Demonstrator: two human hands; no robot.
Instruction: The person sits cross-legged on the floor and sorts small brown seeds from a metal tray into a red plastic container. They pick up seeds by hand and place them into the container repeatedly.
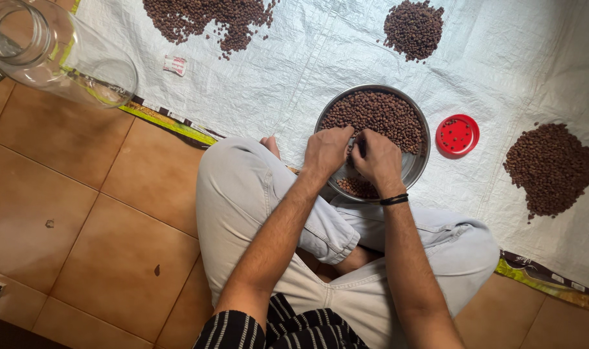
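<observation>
Your left hand (327,150) and right hand (377,160) rest, fingers curled, in the brown seeds (378,115) filling the round steel dish (418,163) on the white sheet (307,71); whether either grips seeds cannot be told. A red lid (457,135) lies beside.

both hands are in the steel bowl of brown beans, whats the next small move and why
Probably spread the beans thinner with the left hand. They lie heaped at the far side of the bowl, with bare steel near the right hand, so single beans are hard to see.
</observation>
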